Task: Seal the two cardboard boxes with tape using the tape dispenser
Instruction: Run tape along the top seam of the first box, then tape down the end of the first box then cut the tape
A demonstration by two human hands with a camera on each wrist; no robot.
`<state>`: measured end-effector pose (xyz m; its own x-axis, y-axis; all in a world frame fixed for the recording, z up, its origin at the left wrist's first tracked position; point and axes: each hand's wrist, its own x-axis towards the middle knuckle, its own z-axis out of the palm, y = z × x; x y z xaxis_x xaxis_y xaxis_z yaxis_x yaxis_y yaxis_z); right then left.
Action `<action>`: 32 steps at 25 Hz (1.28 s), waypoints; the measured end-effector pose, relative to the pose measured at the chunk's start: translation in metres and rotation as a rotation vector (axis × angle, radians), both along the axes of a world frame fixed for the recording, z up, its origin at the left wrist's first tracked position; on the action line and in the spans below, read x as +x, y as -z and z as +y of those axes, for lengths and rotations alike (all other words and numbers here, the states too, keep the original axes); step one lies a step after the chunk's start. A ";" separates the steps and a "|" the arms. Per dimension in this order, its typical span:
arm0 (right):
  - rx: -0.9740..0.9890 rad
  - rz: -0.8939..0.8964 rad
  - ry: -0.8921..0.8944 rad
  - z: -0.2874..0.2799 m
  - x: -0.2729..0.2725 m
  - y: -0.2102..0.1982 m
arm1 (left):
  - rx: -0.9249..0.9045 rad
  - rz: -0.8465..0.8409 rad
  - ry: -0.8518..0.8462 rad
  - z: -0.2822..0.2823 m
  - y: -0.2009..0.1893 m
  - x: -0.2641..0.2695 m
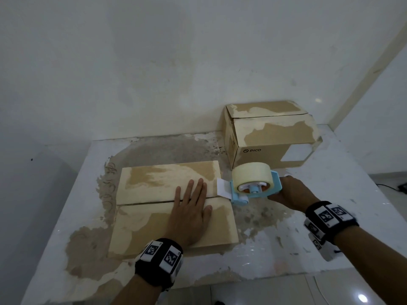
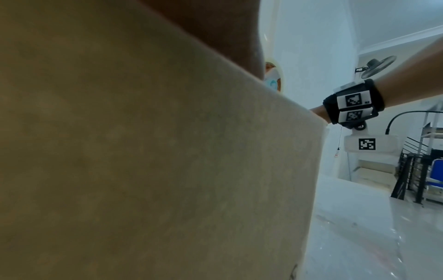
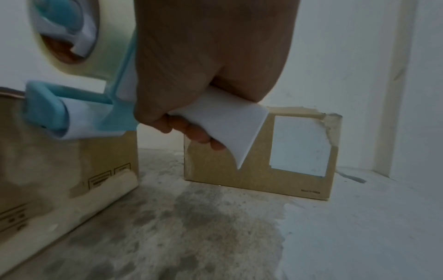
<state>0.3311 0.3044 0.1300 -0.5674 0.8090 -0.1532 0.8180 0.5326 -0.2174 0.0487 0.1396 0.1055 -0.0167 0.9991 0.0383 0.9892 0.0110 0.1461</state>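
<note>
Head view: the flat tan cardboard box (image 1: 154, 208) lies near the counter's front, flaps closed, contents hidden. The left hand (image 1: 189, 208) presses its seam, fingers straight and slightly spread. At the box's right edge sits the light-blue tape dispenser with its cream roll (image 1: 253, 183) — the right hand (image 1: 290, 192) curls its fingers round the white handle. Behind stands a taller brown cardboard box (image 1: 271, 137), closed, against the white wall. The mottled white counter (image 1: 330, 227) is stained grey.
</note>
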 end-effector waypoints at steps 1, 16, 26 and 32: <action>0.054 -0.062 -0.025 0.003 0.001 -0.004 | -0.001 0.000 -0.003 0.000 0.000 0.000; -0.504 0.794 0.539 -0.082 -0.039 -0.002 | -0.124 0.059 0.231 0.009 -0.007 0.031; -0.570 0.944 0.523 -0.091 -0.054 -0.027 | -0.231 -1.324 -0.409 0.057 -0.081 0.032; -0.437 0.948 0.366 -0.096 -0.061 -0.041 | -0.514 -1.681 -0.510 0.085 -0.111 0.023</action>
